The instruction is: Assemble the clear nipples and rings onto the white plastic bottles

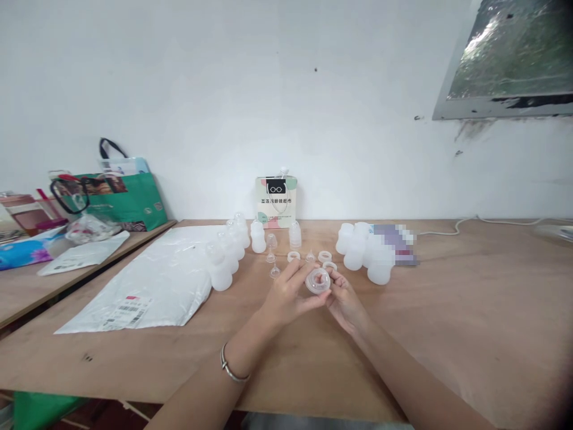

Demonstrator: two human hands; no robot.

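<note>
Over the middle of the table, my left hand curls its fingers and thumb around a clear round baby bottle collar, its hollow side facing me. A nipple seems to sit in its middle, though I cannot be sure. My right hand pinches the collar's right edge. Just beyond lie a white ring, another ring and a third ring. Clear nipples stand close by: one nipple left of my hand, another nipple behind it.
Capped baby bottles line up at left, beside a white plastic mailer. More bottle bodies stand at right. A bottle and another bottle stand before a paper bag. A green bag sits far left.
</note>
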